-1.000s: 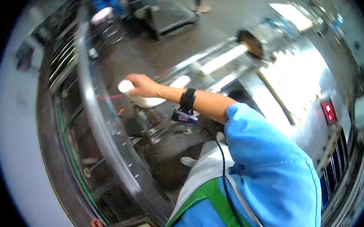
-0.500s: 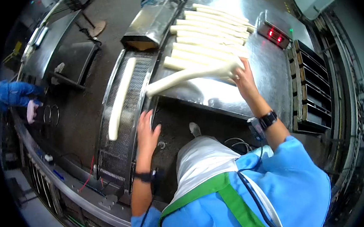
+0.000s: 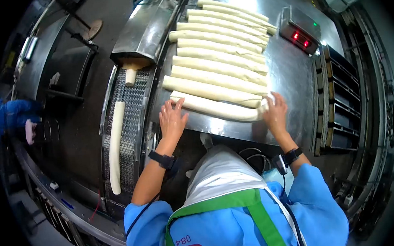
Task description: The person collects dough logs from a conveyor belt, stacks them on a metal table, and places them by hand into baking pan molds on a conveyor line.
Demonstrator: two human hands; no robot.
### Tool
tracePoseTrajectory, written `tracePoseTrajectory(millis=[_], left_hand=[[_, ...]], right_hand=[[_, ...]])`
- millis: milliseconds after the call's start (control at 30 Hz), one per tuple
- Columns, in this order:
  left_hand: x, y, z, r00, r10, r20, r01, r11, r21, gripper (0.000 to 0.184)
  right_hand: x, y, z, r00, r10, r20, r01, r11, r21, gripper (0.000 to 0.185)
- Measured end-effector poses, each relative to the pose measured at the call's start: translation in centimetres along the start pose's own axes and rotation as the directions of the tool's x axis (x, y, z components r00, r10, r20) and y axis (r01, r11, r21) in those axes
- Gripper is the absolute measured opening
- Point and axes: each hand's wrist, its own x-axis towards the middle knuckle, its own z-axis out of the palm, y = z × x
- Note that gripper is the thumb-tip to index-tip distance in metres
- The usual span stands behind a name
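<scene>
- left hand (image 3: 172, 121): fingers spread, at the left end of the nearest dough log (image 3: 218, 107)
- right hand (image 3: 275, 110): at its right end, grip unclear
- nearest dough log: on the steel desk (image 3: 293, 82)

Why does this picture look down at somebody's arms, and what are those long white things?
A person wears the camera on their head, so you see their own view. There's no robot: the left hand and right hand are the person's own bare hands. Long pale rolls, perhaps dough, lie side by side on a shiny metal table. The hands are at the two ends of the nearest roll, which rests on the table. Over to the left, another roll lies on a mesh belt.
</scene>
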Motion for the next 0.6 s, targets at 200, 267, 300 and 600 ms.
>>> tracePoseTrajectory(millis=[200,267,300,600], left_hand=[[-8.1,-11.2,-3.8,0.857,-0.412,-0.308,0.485,0.848,0.214,0.060],[-13.7,-16.0,-4.0,0.673,-0.637,-0.375,0.734,0.636,0.236,0.059],[-15.8,-17.7,-4.1,0.674,-0.678,-0.295,0.733,0.663,0.152,0.057],[-16.6,-18.2,-9.9,0.689,-0.625,0.367,0.599,0.206,-0.773,0.053]], right_hand=[[2.3,-5.3,2.3,0.849,-0.527,0.041,0.514,0.841,0.171,0.051],[3.7,-4.9,2.0,0.835,-0.543,0.090,0.505,0.820,0.269,0.057],[4.4,-5.1,1.9,0.828,-0.534,0.168,0.485,0.834,0.263,0.061],[5.3,-6.3,5.9,0.795,-0.498,0.346,0.414,0.863,0.291,0.083]])
